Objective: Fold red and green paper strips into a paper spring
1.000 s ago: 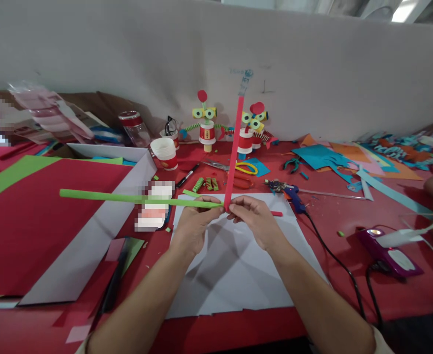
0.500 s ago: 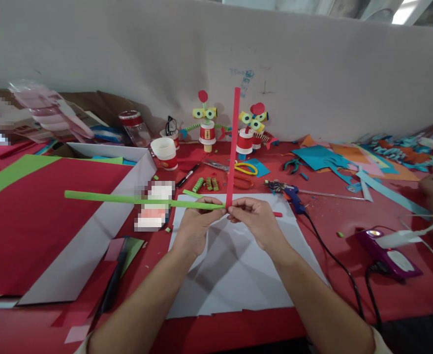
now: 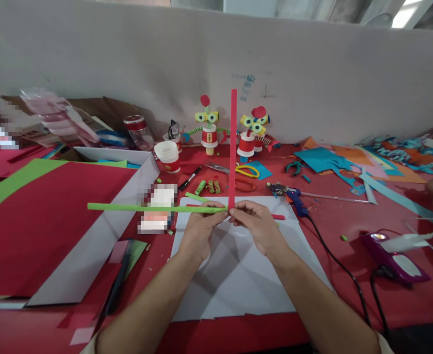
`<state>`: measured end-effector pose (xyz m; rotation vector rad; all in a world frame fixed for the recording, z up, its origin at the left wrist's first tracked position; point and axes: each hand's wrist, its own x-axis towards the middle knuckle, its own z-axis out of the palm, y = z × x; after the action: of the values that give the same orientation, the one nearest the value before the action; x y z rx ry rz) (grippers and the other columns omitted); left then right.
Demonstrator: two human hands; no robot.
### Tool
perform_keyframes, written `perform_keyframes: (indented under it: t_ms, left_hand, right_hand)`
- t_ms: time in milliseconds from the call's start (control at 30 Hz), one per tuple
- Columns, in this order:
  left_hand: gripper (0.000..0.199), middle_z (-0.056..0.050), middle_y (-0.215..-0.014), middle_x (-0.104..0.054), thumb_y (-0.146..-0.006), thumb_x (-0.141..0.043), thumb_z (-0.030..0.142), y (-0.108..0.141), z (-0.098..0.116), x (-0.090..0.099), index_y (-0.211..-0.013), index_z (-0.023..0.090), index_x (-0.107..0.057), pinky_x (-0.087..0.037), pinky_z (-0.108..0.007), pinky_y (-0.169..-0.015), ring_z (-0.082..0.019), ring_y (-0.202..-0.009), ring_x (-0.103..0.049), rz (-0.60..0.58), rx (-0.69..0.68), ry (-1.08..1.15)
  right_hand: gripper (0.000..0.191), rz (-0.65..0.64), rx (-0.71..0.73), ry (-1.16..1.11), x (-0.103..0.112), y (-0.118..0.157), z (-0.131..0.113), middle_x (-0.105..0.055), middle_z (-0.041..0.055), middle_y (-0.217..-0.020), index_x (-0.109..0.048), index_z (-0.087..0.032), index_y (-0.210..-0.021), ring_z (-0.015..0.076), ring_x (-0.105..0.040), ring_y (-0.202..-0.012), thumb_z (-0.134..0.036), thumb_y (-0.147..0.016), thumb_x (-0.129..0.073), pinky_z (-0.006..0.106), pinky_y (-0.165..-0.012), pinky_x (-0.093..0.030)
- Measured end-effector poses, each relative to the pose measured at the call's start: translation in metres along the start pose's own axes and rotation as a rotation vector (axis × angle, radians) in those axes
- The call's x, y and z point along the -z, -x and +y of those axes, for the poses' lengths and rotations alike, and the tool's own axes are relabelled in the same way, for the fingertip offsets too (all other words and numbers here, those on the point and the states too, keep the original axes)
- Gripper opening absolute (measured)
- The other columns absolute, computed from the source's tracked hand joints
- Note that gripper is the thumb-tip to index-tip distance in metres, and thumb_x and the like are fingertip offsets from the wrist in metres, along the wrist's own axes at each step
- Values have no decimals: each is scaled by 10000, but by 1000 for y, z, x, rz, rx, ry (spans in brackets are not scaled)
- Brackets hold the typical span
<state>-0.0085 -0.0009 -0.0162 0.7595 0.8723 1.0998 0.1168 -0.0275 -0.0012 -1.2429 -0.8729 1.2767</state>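
Cream sleeves (image 3: 385,345) at the elbows — forearms (image 3: 153,290) bare.

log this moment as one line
left hand: pinching green strip | right hand: pinching red strip | strips: meeting between hands, above white paper

- Worn on the head, facing forward and down over the red table (image 3: 338,216).
- Near enough to show forearms (image 3: 150,300) at the bottom edge, left hand (image 3: 201,230) and right hand (image 3: 256,226) just below centre.
- Reaching back to a pale partition (image 3: 128,54) across the upper frame.
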Motion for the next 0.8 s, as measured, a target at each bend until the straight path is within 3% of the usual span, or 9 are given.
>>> perform_keyframes:
  t_ms: [300, 800]
  left_hand:
    - [200, 22, -684, -611, -579, -746, 153, 4, 2, -2, -725, 161, -609, -430, -264, -704, -116, -680, -571, -38, -58, -7]
    - [170, 26, -667, -622, -580, -744, 129, 8, 1, -7, -706, 155, -634, -444, -237, -685, -99, -660, -575, 3, -85, 54]
  right_hand:
    - [168, 27, -11, -29, 0, 1, 1, -646, 8, -606, -682, -159, -681, 110, -576, -587, -309, -627, -734, 262, -612, -452]
    - [178, 47, -25, -121, -4, 2, 2, -640, -2, -613, -677, -168, -673, 106, -573, -593, -317, -607, -751, 279, -656, -461]
